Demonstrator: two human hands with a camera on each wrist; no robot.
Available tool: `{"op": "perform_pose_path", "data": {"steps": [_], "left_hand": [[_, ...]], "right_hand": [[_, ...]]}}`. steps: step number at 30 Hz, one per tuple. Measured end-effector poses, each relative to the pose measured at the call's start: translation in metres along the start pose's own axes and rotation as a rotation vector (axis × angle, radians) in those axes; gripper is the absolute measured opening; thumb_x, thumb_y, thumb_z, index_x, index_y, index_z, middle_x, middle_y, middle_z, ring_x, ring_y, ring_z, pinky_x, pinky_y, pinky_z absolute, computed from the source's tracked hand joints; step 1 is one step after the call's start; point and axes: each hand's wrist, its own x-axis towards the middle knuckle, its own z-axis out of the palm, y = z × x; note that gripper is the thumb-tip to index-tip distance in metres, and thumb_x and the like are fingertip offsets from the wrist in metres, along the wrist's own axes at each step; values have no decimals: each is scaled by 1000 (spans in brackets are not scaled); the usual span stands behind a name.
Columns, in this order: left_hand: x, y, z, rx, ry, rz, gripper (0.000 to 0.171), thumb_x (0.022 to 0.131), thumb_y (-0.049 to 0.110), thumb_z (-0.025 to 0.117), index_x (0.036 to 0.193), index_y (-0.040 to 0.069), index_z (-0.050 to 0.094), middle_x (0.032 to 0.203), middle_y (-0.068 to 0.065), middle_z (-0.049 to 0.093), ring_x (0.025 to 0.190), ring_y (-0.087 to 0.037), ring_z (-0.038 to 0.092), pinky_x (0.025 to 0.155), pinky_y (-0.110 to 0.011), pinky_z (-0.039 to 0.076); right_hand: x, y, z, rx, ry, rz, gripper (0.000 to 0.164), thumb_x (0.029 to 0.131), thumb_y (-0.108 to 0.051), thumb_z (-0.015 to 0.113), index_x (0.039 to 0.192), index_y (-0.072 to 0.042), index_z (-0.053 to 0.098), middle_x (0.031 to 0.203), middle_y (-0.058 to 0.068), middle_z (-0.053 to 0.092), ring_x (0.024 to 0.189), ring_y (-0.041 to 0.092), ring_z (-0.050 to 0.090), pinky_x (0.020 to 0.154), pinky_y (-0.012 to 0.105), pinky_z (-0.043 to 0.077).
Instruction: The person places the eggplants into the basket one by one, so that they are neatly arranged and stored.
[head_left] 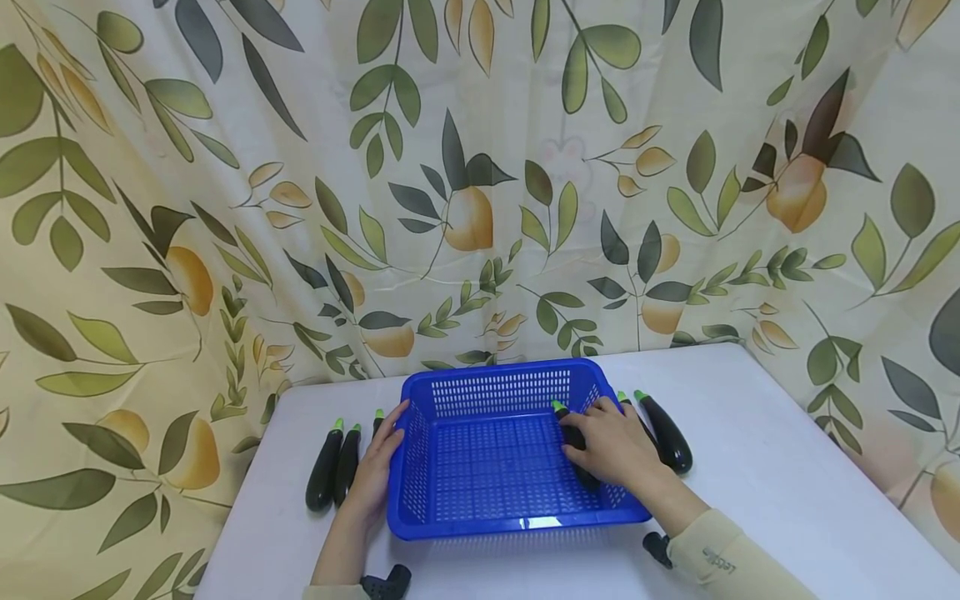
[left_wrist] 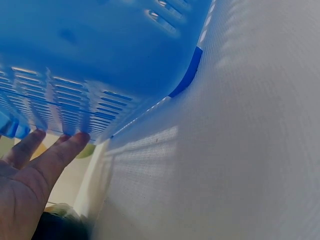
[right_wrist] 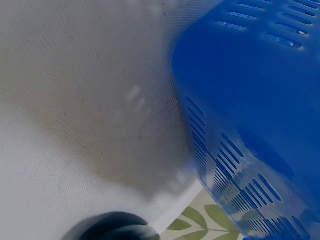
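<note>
A blue plastic basket [head_left: 517,527] with slatted walls stands on the white table. Inside it, along the right side, lies a dark eggplant [head_left: 587,477] with a green stem end, gripped by my right hand [head_left: 611,442]. My left hand [head_left: 375,467] touches the basket's left wall from outside; in the left wrist view its fingers [left_wrist: 62,150] reach out straight against the slats. The right wrist view shows the basket's outer wall [right_wrist: 225,100], while the right hand itself is out of that frame.
Left of the basket lie eggplants [head_left: 324,471], one partly hidden behind the left hand. Two more eggplants [head_left: 664,433] lie right of the basket, one partly covered by the right hand. A patterned curtain [head_left: 480,208] hangs behind the white table [head_left: 765,467].
</note>
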Motion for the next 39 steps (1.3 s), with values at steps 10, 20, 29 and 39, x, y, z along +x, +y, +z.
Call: {"op": "perform_pose_path", "data": {"steps": [10, 20, 29, 39], "left_hand": [[-1, 3, 0, -7, -9, 4, 44, 112, 43, 37, 156, 47, 39, 175, 6, 16, 163, -34, 3, 126, -69, 6], [1, 2, -1, -6, -4, -13, 44, 111, 44, 38, 154, 50, 39, 175, 7, 14, 164, -33, 2, 126, -69, 4], [0, 3, -1, -10, -1, -3, 43, 112, 42, 37, 155, 49, 39, 175, 8, 16, 164, -31, 3, 127, -68, 3], [-1, 2, 0, -7, -3, 6, 44, 112, 40, 35, 155, 48, 38, 175, 7, 16, 164, -31, 4, 127, -68, 4]], "right_hand": [[-1, -2, -3, -62, -41, -10, 47, 88, -46, 80, 126, -19, 75, 120, 14, 75, 124, 36, 54, 104, 68, 42], [-1, -2, -2, -114, -55, -32, 49, 87, -48, 80, 127, -19, 74, 116, 12, 76, 123, 36, 55, 108, 74, 38], [-1, -1, 0, -169, -47, -65, 50, 87, -49, 79, 127, -18, 74, 122, 15, 74, 126, 39, 54, 108, 76, 37], [-2, 0, 2, -205, -45, -76, 50, 88, -48, 78, 126, -16, 74, 124, 16, 72, 127, 39, 55, 110, 76, 37]]}}
